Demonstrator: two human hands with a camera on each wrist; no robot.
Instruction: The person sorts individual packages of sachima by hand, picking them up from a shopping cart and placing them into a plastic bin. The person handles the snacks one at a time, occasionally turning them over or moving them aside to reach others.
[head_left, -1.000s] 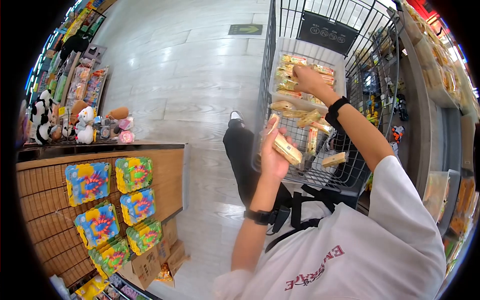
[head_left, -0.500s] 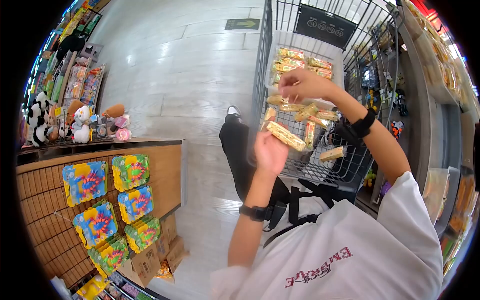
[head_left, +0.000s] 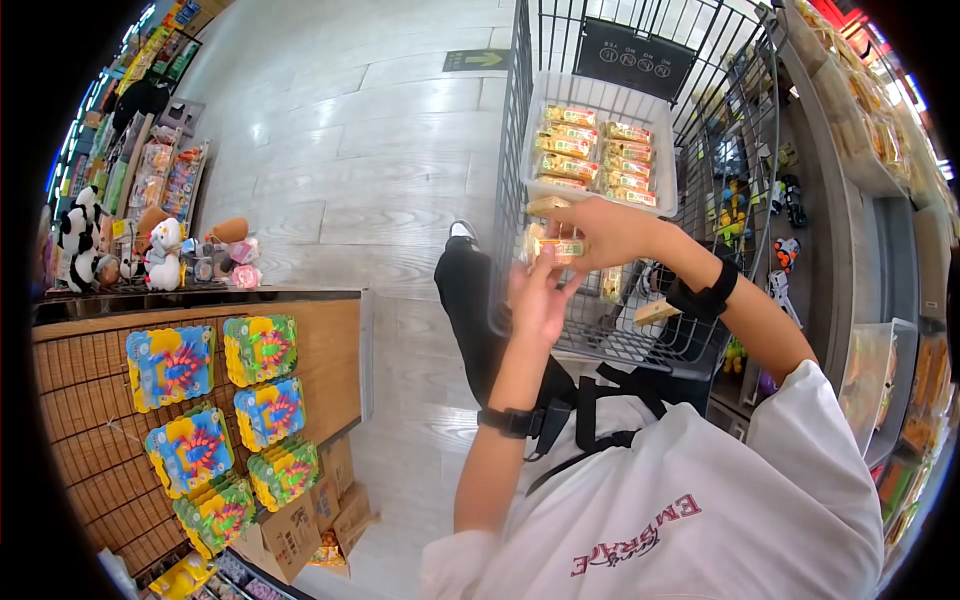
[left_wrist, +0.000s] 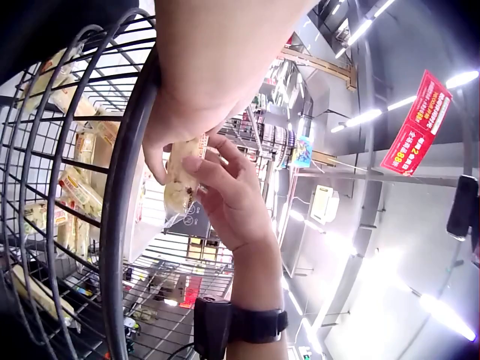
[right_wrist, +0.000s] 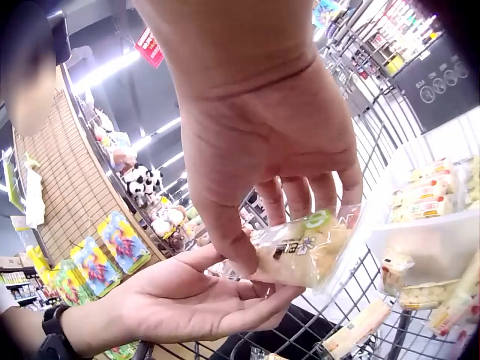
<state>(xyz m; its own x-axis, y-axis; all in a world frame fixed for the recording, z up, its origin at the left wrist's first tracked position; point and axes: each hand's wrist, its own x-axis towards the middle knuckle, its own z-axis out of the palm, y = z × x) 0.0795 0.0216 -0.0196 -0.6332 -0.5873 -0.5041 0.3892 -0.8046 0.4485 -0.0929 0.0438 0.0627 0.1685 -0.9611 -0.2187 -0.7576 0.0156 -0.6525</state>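
Observation:
Over the near end of a wire shopping cart point(head_left: 508, 140), both hands meet at one pack of bread point(head_left: 560, 248) in clear, printed plastic. My right hand point(head_left: 612, 232) comes down from above and pinches the pack between thumb and fingers, as the right wrist view shows with the bread pack point(right_wrist: 300, 256). Palm up, my left hand point(head_left: 536, 305) holds it from below, its thumb against the wrapper. Beyond the hands, a translucent plastic tub point(head_left: 667, 165) contains similar packs point(head_left: 567, 145) in two rows. Partly behind the hands, loose packs point(head_left: 655, 312) lie on the cart's wire bottom.
Shelves with bins of packaged food point(head_left: 870, 120) run along the right of the cart. To the left stands a wooden display point(head_left: 335, 350) hung with colourful carded toys point(head_left: 170, 365), with plush toys point(head_left: 165, 250) on top. Cardboard boxes point(head_left: 290, 535) sit on the floor beside it.
My right hand has come back from the tub to the left hand and now grips a pack there. The left hand earlier held a pack alone. The tub's rows show more fully now.

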